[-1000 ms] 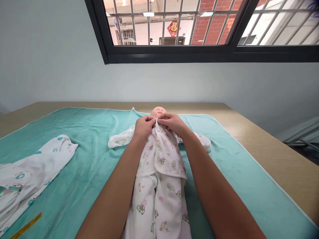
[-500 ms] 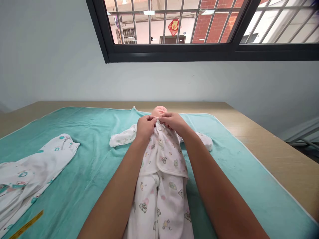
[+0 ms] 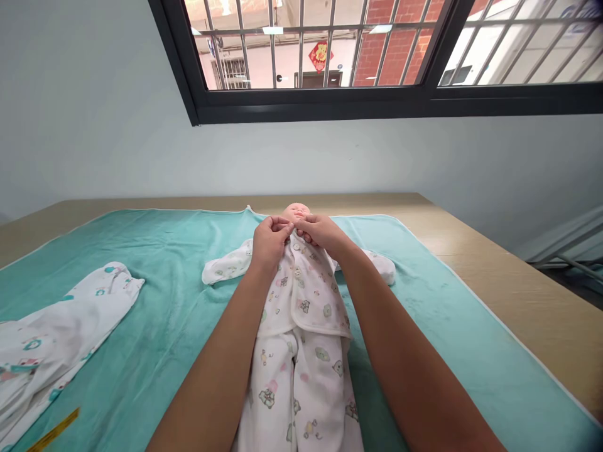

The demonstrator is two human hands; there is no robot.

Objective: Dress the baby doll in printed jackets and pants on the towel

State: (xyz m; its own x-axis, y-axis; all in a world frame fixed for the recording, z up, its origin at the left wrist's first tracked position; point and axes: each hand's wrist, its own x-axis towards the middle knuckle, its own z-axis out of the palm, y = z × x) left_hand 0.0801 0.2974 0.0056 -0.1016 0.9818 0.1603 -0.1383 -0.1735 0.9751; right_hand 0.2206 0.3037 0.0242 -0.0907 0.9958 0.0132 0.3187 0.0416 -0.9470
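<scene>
A baby doll (image 3: 296, 209) lies on its back, dressed in a white printed jacket (image 3: 301, 295) and matching pants (image 3: 296, 389). The jacket's sleeves stretch out to both sides. My left hand (image 3: 272, 237) pinches the jacket's neckline just below the doll's chin. From the other side my right hand (image 3: 323, 233) pinches the same neckline, its fingertips nearly meeting those of the left. The fingers hide the fastening at the collar. Lower down, the front edges of the jacket lie together over the chest.
Beneath the doll a turquoise blanket (image 3: 174, 282) covers much of a wooden table (image 3: 499, 295). White printed baby clothing (image 3: 70, 333) lies at the left, with a yellow strip (image 3: 54, 430) near it. Behind the table rises a wall with a barred, black-framed window (image 3: 311, 103).
The view has shifted slightly, so everything sits a little further left. Both hands keep their pinch at the jacket's neckline, with only small finger movement.
</scene>
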